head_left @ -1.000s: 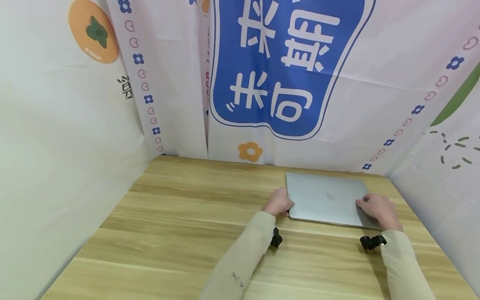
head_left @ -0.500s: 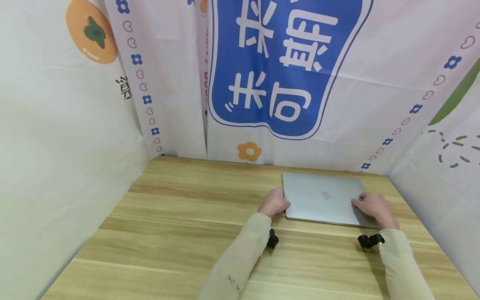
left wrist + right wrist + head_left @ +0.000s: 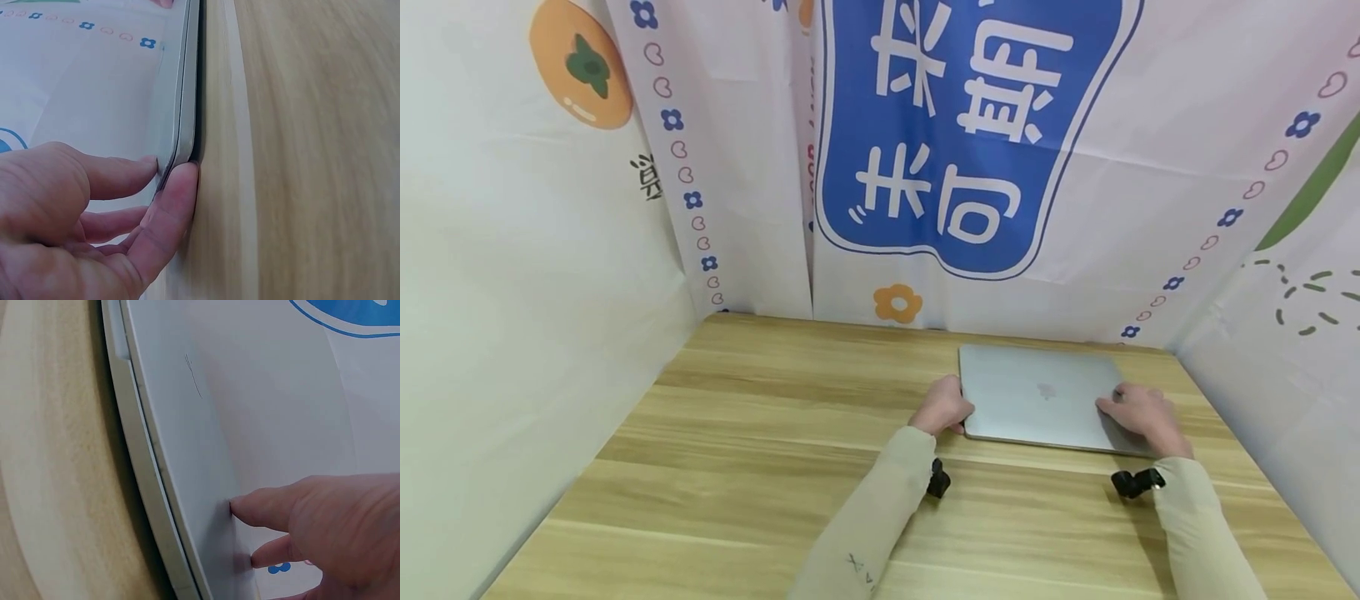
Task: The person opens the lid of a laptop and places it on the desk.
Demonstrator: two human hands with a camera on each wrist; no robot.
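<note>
A closed silver laptop point(image 3: 1033, 396) lies flat near the back right of the wooden table point(image 3: 760, 467), its glossy lid mirroring the wall. At the laptop's front left corner, my left hand point(image 3: 943, 406) grips it. The left wrist view shows the thumb point(image 3: 125, 177) on the lid and a finger point(image 3: 178, 194) curled at the corner's underside. My right hand point(image 3: 1146, 414) holds the right side, thumb point(image 3: 265, 505) pressed on the lid. Its other fingers are partly hidden behind the hand in the head view.
Printed white cloth walls point(image 3: 760, 208) enclose the table at the back and both sides. Close behind the laptop runs the table's back edge. Each wrist carries a small black camera, one by the left sleeve point(image 3: 880, 500) and one by the right sleeve point(image 3: 1202, 517).
The laptop has slid slightly left along the table, with both hands moving along with it. Their hold looks the same. The head view has shifted a little.
</note>
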